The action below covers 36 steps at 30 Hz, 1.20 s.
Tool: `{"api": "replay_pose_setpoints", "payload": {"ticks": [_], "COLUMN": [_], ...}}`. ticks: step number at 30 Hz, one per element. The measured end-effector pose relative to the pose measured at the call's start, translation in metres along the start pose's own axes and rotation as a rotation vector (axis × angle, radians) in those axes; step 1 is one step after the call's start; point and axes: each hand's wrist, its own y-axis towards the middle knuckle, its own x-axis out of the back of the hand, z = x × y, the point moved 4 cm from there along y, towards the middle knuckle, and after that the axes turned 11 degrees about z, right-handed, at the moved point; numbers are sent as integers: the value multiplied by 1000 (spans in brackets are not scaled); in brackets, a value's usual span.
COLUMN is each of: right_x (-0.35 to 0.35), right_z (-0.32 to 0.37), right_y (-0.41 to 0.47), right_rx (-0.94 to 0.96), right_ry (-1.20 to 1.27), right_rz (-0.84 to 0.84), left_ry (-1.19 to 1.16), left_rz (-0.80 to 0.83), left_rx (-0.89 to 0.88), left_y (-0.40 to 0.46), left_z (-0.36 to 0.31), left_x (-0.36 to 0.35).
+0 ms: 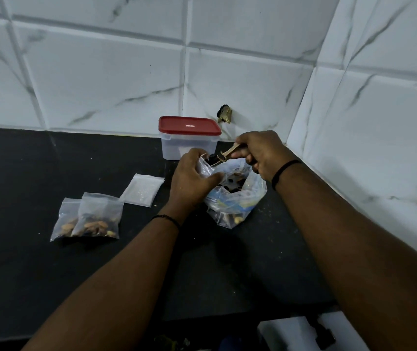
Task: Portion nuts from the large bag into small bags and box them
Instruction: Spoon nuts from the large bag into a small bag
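head view: right hand [260,153] holds wooden scoop [223,155] angled down-left into small bag [206,168].

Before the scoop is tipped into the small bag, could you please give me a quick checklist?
1. Left hand holds the small bag open: ok.
2. Right hand grips the scoop: ok.
3. Scoop over the bag mouth: ok.
4. Scoop loaded: ok, dark pieces show.
5. Large bag upright beneath to catch spills: ok.
6. Box open for boxing: not ok, red lid on.
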Motion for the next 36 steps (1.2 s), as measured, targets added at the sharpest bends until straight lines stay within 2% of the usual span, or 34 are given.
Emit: {"api": "replay_pose_setpoints", "payload": {"ticks": [6, 17, 21, 26, 30, 33, 36], "right_x": [-18, -26, -18, -21, -23, -19, -3], "right_z": [8, 44, 50, 40, 36, 40, 34], "right_y": [5, -12, -17, -25, -25, -27, -22], "right_rx": [145, 463, 570, 722, 740, 746, 592], "right_ry": [-257, -671, -638, -777, -766, -700, -436], "right_rz": [0, -124, -140, 9, 55, -15, -113], "left_ry": [-32, -62, -76, -92, -132, -182, -208], "left_rz": [-16, -10, -8, 7, 0, -20, -34], "left_rx": [-25, -13, -20, -22, -22, 13, 32], "left_y": [-2, 0, -2, -2, -3, -2, -3], "left_z": [-2, -4, -8, -7, -8, -4, -1], "left_x": [1, 2, 3, 2, 1, 3, 4]}}
